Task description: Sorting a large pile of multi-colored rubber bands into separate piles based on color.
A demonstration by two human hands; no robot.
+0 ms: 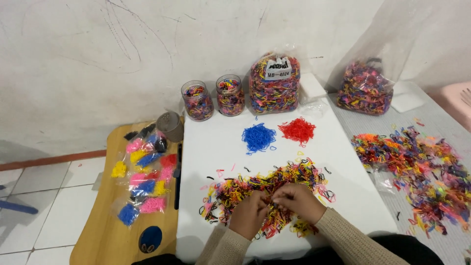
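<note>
Lying spread thin near the front edge of the white board [314, 147], the mixed pile of small rubber bands [274, 189] is loose enough for single bands to be picked out; the left hand [248, 214] and right hand [298, 200] rest on it side by side, fingertips drawn together as if pinching bands, though what each grips cannot be told. Farther back sit a blue heap [258, 137] and a red heap [297, 130], kept apart by colour, with two jars [230, 95] and a full bag [274, 83] along the back edge; small one-colour packets [144, 179] lie on the wooden tray [103, 235] beside the left edge.
</note>
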